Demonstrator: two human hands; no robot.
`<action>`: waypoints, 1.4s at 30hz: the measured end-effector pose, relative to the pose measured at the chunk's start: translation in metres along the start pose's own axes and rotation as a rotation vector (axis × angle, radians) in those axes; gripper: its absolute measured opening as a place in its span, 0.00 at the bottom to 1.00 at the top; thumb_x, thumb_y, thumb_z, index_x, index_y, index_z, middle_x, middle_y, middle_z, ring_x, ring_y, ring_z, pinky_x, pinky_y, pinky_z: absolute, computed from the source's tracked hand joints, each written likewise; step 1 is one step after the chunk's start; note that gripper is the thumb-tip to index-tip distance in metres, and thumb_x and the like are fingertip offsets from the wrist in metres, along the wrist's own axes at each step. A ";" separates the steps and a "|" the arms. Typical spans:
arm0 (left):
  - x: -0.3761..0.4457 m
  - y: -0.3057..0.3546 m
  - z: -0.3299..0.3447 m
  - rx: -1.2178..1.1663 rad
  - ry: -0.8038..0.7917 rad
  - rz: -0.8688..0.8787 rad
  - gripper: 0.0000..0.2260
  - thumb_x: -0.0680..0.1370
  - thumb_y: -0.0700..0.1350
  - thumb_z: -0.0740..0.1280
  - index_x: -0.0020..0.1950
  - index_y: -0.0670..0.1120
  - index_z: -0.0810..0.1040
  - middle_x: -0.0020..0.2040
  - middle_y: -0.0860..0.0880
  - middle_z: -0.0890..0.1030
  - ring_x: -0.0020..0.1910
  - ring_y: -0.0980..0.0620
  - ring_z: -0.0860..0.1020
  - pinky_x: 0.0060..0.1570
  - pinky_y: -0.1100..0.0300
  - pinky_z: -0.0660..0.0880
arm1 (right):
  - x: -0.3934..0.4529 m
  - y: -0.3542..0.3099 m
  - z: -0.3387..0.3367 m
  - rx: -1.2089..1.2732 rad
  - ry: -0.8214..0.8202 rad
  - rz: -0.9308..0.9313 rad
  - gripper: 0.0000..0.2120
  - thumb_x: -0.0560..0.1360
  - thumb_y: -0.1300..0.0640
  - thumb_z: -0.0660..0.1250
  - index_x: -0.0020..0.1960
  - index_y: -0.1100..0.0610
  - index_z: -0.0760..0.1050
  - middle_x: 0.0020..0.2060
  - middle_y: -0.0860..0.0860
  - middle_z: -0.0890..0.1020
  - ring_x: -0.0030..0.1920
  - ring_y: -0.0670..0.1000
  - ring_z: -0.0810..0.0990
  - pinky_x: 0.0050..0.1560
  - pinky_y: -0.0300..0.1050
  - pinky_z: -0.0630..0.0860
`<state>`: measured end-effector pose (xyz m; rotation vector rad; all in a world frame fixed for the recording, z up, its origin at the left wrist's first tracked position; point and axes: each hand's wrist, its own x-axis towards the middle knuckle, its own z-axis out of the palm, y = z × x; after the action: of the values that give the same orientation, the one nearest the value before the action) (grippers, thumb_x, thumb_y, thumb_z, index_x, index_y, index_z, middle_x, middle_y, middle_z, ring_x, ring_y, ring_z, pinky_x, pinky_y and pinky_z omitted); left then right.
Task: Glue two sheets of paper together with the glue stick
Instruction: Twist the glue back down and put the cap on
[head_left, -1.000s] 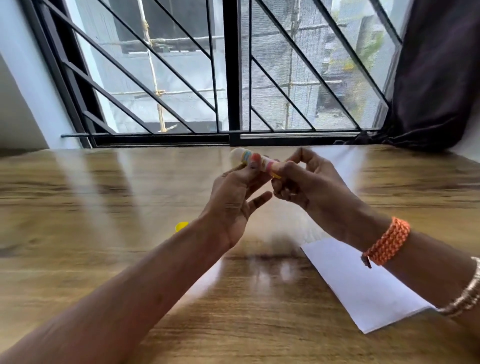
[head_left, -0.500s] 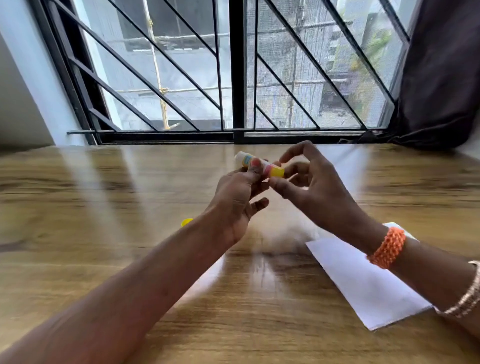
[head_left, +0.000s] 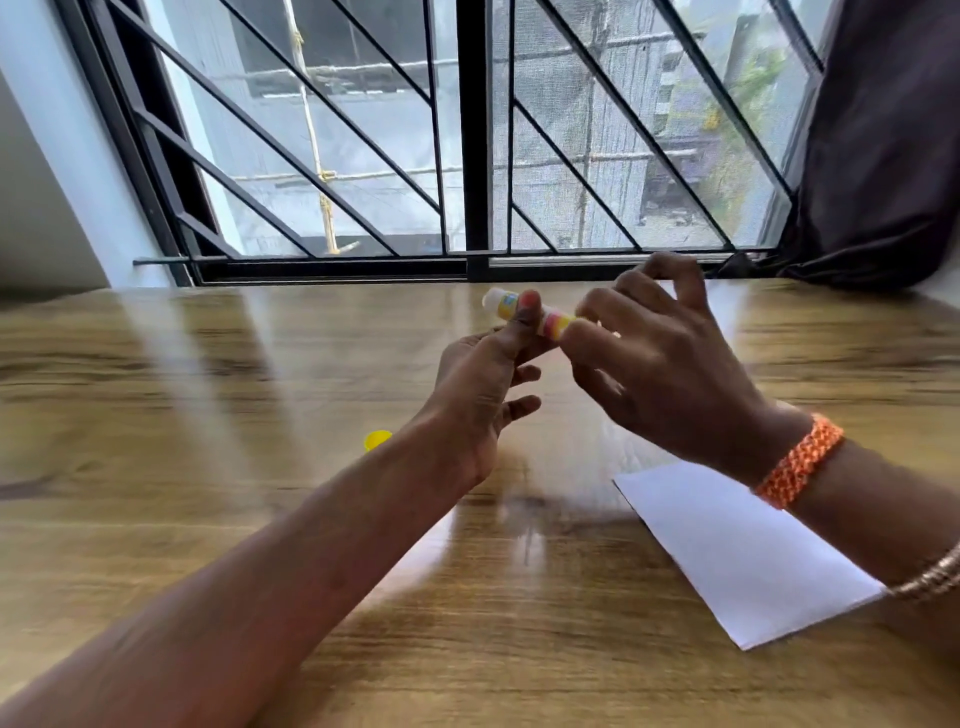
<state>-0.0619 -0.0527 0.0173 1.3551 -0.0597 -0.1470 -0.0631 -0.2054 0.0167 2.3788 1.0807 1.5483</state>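
Observation:
I hold a small glue stick (head_left: 506, 304) with a white, yellow and red label above the table's middle. My left hand (head_left: 480, 395) grips its body between thumb and fingers, white tip pointing left and away. My right hand (head_left: 660, 364) pinches the stick's yellow base end with thumb and forefinger, other fingers raised. A white sheet of paper (head_left: 743, 556) lies on the table under my right wrist. Another white sheet (head_left: 415, 558) shows partly beneath my left forearm. The yellow cap (head_left: 375, 439) lies on the table left of my left wrist.
The wooden table (head_left: 208, 389) runs up to a barred window (head_left: 467, 156) at the back. A dark curtain (head_left: 883, 156) hangs at the back right. An orange braided band (head_left: 797, 460) and a metal bangle (head_left: 930, 577) sit on my right wrist.
My right hand's fingers have lifted and shifted on the stick's base end, as if turning it. The left hand keeps its hold. The view has tilted slightly.

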 end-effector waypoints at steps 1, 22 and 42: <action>0.000 0.001 0.000 -0.010 0.008 -0.008 0.12 0.74 0.57 0.66 0.45 0.49 0.78 0.32 0.59 0.82 0.40 0.56 0.72 0.36 0.61 0.69 | 0.000 -0.002 0.001 0.102 -0.012 0.104 0.05 0.74 0.61 0.66 0.48 0.55 0.71 0.37 0.48 0.78 0.37 0.49 0.74 0.54 0.52 0.66; -0.004 -0.001 0.005 -0.140 0.043 0.093 0.07 0.76 0.51 0.64 0.47 0.50 0.79 0.44 0.56 0.80 0.47 0.57 0.74 0.39 0.61 0.70 | 0.012 -0.017 0.001 0.906 0.089 0.723 0.09 0.72 0.58 0.69 0.41 0.55 0.69 0.29 0.52 0.82 0.29 0.44 0.78 0.37 0.37 0.74; -0.004 0.001 0.003 -0.218 -0.130 0.092 0.07 0.79 0.48 0.60 0.53 0.50 0.75 0.53 0.53 0.78 0.52 0.55 0.74 0.46 0.61 0.71 | 0.017 -0.014 -0.006 1.052 0.051 0.865 0.09 0.74 0.60 0.69 0.40 0.58 0.69 0.29 0.53 0.82 0.30 0.50 0.79 0.33 0.44 0.76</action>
<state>-0.0658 -0.0549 0.0190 1.1221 -0.2091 -0.1587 -0.0715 -0.1864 0.0267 3.9426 1.0955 1.3541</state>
